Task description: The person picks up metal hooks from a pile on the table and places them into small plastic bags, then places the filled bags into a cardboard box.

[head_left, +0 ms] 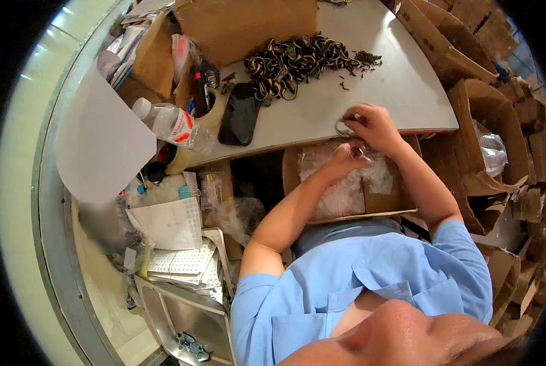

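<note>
My right hand (373,125) is at the table's front edge, fingers pinched on a small curved, ring-like piece (342,128). Just below it, my left hand (344,160) is closed around something small with a reddish, see-through look, too small to name. Both hands are close together above an open cardboard box (380,201) at my lap, which holds clear plastic bags (328,194). Farther back on the white table (407,91) lies a heap of black and gold-coloured curved pieces (294,61). Small dark screw-like bits (367,58) lie at its right end.
A black phone (239,116) and a clear plastic bottle (181,127) stand left of the heap. A cardboard panel (242,27) rises behind. Cardboard boxes (483,122) crowd the right. Lower left are printed sheets (178,262) and a metal tray (169,305) holding small dark parts.
</note>
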`<state>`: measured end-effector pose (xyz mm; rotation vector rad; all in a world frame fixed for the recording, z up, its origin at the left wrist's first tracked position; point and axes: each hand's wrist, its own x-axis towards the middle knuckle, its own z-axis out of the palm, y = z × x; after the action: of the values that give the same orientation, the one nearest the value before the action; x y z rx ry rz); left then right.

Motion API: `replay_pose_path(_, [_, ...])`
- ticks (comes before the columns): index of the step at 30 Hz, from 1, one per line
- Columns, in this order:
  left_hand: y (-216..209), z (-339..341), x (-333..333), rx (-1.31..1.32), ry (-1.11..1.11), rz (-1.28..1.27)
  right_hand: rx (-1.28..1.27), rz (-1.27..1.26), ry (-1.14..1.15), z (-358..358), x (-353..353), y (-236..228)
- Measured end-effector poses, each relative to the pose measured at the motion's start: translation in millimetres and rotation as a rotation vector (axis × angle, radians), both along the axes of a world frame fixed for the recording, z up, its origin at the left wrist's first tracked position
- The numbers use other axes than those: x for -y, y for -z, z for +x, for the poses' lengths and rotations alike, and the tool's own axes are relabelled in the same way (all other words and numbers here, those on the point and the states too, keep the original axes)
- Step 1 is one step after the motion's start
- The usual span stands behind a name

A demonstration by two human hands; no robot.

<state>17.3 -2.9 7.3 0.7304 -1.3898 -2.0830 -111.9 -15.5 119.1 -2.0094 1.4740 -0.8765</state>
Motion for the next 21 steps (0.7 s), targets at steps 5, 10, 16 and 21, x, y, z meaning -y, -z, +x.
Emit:
replay_pose_path(5, [2.7, -2.0, -4.9, -0.108, -0.048, 0.055, -0.075, 0.004, 0.065, -24.2, -48.0, 11.2])
replay_pose_path(10, [-6.9, -9.4, -9.8, 0.185, -0.043, -0.199, -0.148, -0.177, 0.221, -25.9, -63.3, 29.8])
replay_pose_path(16, [0.8, -6.7, -11.4, 0.137, 0.039, -0.208, -0.128, -0.151, -0.158, -23.1, -69.9, 35.8])
replay_pose_path(21, [-14.2, 0.2, -12.0, -0.003, 0.124, -0.055, -0.158, -0.029, -0.231, -40.1, -74.0, 13.9])
